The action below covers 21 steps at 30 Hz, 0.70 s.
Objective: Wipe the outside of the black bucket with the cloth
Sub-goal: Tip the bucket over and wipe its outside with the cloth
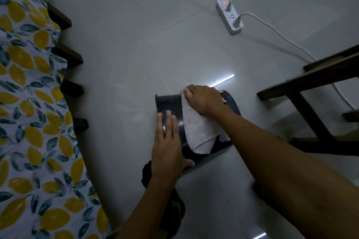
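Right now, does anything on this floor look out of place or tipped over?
The round black plastic bucket lies on its side on the floor, but the left hand is steadying it for wiping. The white power strip and its cords sprawl across open floor, which is odd.

Black bucket, lying on its side on the pale tiled floor, its flared rim toward the left of the view and its body running toward the right. The curved outer wall faces upward; the surface is dark and matte, with a raised band encircling the wall a short way in from the rim. Cloth, a pale grey-white towel of napped texture, draped across the upper wall of the bucket, spread flat over the curve, its lower edge folded and hanging over the near side of the bucket.
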### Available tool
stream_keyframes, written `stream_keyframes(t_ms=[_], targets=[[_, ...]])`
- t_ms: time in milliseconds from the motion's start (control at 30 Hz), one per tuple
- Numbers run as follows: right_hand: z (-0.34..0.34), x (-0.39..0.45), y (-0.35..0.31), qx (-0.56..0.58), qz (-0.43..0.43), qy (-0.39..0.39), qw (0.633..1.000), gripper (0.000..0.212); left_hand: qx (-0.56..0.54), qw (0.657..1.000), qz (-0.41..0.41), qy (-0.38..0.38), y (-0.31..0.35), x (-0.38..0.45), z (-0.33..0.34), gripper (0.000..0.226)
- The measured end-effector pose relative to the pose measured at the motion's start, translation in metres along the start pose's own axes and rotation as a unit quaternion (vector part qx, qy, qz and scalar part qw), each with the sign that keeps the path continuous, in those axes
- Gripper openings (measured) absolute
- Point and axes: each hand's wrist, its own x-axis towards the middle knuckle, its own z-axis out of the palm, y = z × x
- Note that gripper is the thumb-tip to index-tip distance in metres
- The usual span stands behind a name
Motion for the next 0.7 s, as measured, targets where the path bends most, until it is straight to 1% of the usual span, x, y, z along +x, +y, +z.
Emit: stream_keyframes(t_ms=[67,100,133,167,233,300,333,400,433,467,533,567,633,700], targets=[[0.002,-0.017,0.02,-0.008,0.044,0.086,0.995,0.057,-0.015,1.0,-0.003,-0.001,0.002,0.002,0.0,0.163],[0.003,-0.03,0.028,-0.007,0.064,0.107,0.992,0.056,-0.022,1.0,-0.003,0.002,0.003,0.003,-0.001,0.163],[0.005,-0.043,0.033,-0.002,0.091,0.111,0.99,0.055,-0.029,1.0,-0.003,0.007,0.004,0.003,-0.002,0.162],[0.008,-0.057,0.037,0.007,0.13,0.097,0.987,0.055,-0.034,0.999,-0.003,0.009,0.005,0.003,-0.002,0.162],[0.012,-0.084,0.04,0.053,0.209,0.076,0.974,0.061,-0.032,0.999,0.002,0.012,0.004,0.003,-0.003,0.16],[0.02,-0.101,0.041,0.115,0.25,0.103,0.956,0.065,-0.023,0.999,0.017,0.031,0.0,0.005,-0.003,0.159],[0.021,-0.106,0.04,0.144,0.263,0.122,0.946,0.064,-0.022,0.998,0.028,0.044,-0.002,0.007,-0.004,0.158],[0.02,-0.109,0.045,0.193,0.274,0.16,0.929,0.057,-0.043,0.995,0.051,0.071,-0.005,0.012,-0.005,0.153],[0.019,-0.11,0.049,0.219,0.268,0.179,0.921,0.051,-0.081,0.992,0.052,0.085,-0.004,0.015,-0.006,0.151],[0.018,-0.112,0.054,0.243,0.258,0.199,0.914,0.047,-0.142,0.984,0.04,0.101,-0.001,0.018,-0.009,0.149],[0.017,-0.115,0.059,0.269,0.242,0.227,0.904,0.04,-0.28,0.952,-0.006,0.127,0.009,0.023,-0.015,0.146],[0.016,-0.115,0.061,0.28,0.246,0.234,0.898,0.038,-0.324,0.936,-0.022,0.137,0.012,0.027,-0.019,0.143],[0.011,-0.111,0.061,0.316,0.261,0.245,0.879,0.035,-0.344,0.924,-0.021,0.168,0.014,0.035,-0.024,0.134],[0.002,-0.105,0.059,0.35,0.261,0.257,0.862,0.034,-0.321,0.924,0.007,0.206,0.01,0.042,-0.032,0.127]])
